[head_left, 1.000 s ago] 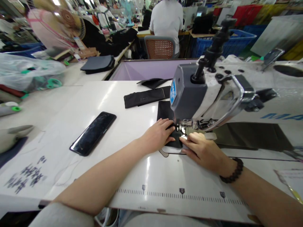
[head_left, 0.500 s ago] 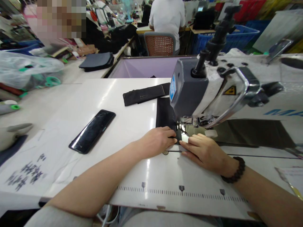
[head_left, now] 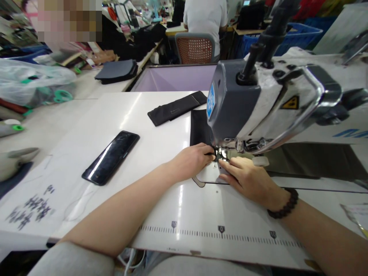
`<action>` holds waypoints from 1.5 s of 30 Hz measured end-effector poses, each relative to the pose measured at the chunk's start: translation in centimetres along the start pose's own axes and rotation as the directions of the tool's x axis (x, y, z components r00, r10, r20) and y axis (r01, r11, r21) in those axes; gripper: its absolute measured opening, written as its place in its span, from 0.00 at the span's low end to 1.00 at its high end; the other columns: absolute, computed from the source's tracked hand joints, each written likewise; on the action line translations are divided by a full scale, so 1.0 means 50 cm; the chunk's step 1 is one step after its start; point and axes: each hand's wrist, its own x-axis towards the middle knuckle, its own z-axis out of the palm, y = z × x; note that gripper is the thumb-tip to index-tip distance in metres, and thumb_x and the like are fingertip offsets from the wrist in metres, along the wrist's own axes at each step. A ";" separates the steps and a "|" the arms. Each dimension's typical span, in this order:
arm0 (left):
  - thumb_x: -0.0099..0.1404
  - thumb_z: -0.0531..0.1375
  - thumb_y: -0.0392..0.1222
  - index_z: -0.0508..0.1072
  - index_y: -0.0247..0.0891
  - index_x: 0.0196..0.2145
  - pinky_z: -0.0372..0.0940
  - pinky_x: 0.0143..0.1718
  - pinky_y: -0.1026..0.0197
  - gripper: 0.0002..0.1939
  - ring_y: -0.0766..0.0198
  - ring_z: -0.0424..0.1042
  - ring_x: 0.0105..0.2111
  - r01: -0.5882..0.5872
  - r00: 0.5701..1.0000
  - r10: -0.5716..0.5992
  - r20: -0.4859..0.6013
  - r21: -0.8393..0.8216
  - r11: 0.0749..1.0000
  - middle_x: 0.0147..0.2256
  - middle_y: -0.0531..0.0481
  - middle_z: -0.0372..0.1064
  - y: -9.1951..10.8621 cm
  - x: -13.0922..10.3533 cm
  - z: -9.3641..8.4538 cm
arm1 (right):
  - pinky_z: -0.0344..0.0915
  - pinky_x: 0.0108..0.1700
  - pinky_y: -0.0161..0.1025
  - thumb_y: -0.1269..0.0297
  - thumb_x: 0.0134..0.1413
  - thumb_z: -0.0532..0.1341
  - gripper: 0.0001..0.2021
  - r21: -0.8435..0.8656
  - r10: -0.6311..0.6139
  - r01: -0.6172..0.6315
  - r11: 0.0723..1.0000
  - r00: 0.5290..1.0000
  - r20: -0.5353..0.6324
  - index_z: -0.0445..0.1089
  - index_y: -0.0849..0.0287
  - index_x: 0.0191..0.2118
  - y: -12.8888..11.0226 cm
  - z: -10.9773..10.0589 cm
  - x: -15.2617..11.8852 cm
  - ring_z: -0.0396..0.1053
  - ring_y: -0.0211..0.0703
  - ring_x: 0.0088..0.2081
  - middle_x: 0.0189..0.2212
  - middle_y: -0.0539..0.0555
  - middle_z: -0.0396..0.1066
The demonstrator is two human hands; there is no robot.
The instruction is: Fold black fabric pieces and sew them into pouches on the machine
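Note:
A black fabric piece [head_left: 199,128] lies flat under the head of a sewing machine [head_left: 234,101], its near end at the presser foot [head_left: 221,153]. My left hand [head_left: 193,161] rests on that end, fingers curled together against the cloth just left of the foot. To the right of the foot, my right hand [head_left: 248,178] lies low with its fingers stretched out, the index fingertip at the cloth's near edge. Its other fingers reach the end of an olive-dark strip [head_left: 319,159] that runs right beneath the machine arm. The needle point is hard to make out.
A folded black fabric piece [head_left: 178,108] lies behind, left of the machine. A phone [head_left: 111,158] is on the table to the left. Further left are a plastic bag [head_left: 34,78] and stacked dark panels [head_left: 116,71]. A person in white [head_left: 205,19] sits ahead.
The black fabric's near end has moved away from me to the foot, and both hands went forward slightly with it. The view has shifted a little.

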 end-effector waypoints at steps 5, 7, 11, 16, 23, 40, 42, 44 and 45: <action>0.65 0.50 0.37 0.70 0.31 0.38 0.63 0.46 0.58 0.11 0.60 0.64 0.43 0.033 0.999 -0.032 -0.033 0.038 0.999 0.41 0.45 0.66 -0.007 0.004 0.009 | 0.57 0.30 0.36 0.57 0.57 0.49 0.17 0.012 0.023 -0.023 1.000 1.000 -0.004 0.66 0.63 0.44 -0.003 0.001 0.001 0.63 0.40 0.30 0.28 0.55 0.66; 0.65 0.50 0.37 0.70 0.31 0.38 0.63 0.45 0.58 0.11 0.60 0.64 0.43 0.041 0.998 -0.040 -0.038 0.044 0.998 0.40 0.44 0.66 -0.010 0.005 0.012 | 0.58 0.31 0.36 0.57 0.57 0.49 0.17 0.015 0.022 -0.022 1.000 1.000 -0.007 0.66 0.63 0.44 -0.003 0.001 0.001 0.63 0.40 0.30 0.27 0.55 0.66; 0.64 0.50 0.37 0.70 0.32 0.37 0.64 0.44 0.57 0.10 0.59 0.65 0.42 0.047 0.997 -0.044 -0.055 0.047 0.998 0.39 0.44 0.66 -0.011 0.006 0.011 | 0.58 0.30 0.36 0.57 0.57 0.49 0.17 0.010 0.019 -0.018 1.000 1.000 -0.012 0.66 0.63 0.44 -0.002 0.001 0.000 0.64 0.41 0.30 0.28 0.55 0.67; 0.65 0.49 0.37 0.71 0.31 0.35 0.64 0.42 0.58 0.11 0.59 0.65 0.40 0.035 0.997 -0.033 -0.070 0.032 0.999 0.37 0.45 0.66 -0.011 0.007 0.011 | 0.58 0.30 0.36 0.57 0.57 0.50 0.17 0.013 0.024 -0.024 1.000 1.000 -0.004 0.66 0.63 0.45 -0.002 0.002 0.001 0.63 0.41 0.30 0.28 0.55 0.67; 0.64 0.51 0.38 0.70 0.32 0.38 0.63 0.43 0.57 0.10 0.58 0.64 0.41 0.082 0.997 -0.081 -0.017 0.052 0.995 0.40 0.44 0.66 -0.002 0.008 0.000 | 0.58 0.30 0.36 0.57 0.57 0.49 0.17 0.022 0.014 -0.014 1.000 1.000 -0.006 0.66 0.63 0.44 -0.001 0.000 0.002 0.63 0.40 0.29 0.28 0.55 0.66; 0.63 0.48 0.32 0.66 0.26 0.41 0.63 0.43 0.59 0.12 0.58 0.62 0.44 -0.045 0.987 0.036 0.159 0.051 0.998 0.42 0.40 0.65 0.118 -0.059 -0.013 | 0.52 0.26 0.37 0.62 0.57 0.50 0.14 0.115 -0.309 0.317 0.941 0.948 -0.080 0.70 0.64 0.33 -0.005 -0.025 -0.021 0.56 0.37 0.24 0.20 0.51 0.62; 0.62 0.48 0.31 0.67 0.25 0.39 0.62 0.44 0.59 0.12 0.58 0.62 0.43 -0.077 0.987 0.067 0.146 0.061 0.995 0.42 0.39 0.65 0.120 -0.057 -0.016 | 0.52 0.26 0.37 0.62 0.58 0.50 0.14 0.123 -0.317 0.324 0.938 0.946 -0.072 0.70 0.64 0.32 -0.006 -0.027 -0.022 0.56 0.37 0.24 0.20 0.51 0.62; 0.62 0.48 0.31 0.68 0.25 0.37 0.62 0.44 0.59 0.11 0.58 0.63 0.42 -0.100 0.987 0.089 0.134 0.076 0.992 0.42 0.38 0.65 0.121 -0.054 -0.018 | 0.52 0.27 0.37 0.62 0.58 0.50 0.14 0.132 -0.318 0.324 0.937 0.946 -0.062 0.70 0.63 0.32 -0.007 -0.027 -0.022 0.56 0.37 0.24 0.20 0.51 0.62; 0.62 0.48 0.30 0.68 0.25 0.37 0.62 0.44 0.59 0.11 0.59 0.63 0.41 -0.108 0.987 0.097 0.132 0.080 0.991 0.42 0.38 0.65 0.121 -0.054 -0.019 | 0.53 0.27 0.37 0.62 0.58 0.50 0.14 0.137 -0.317 0.322 0.937 0.947 -0.057 0.70 0.63 0.31 -0.007 -0.025 -0.022 0.56 0.37 0.24 0.20 0.51 0.62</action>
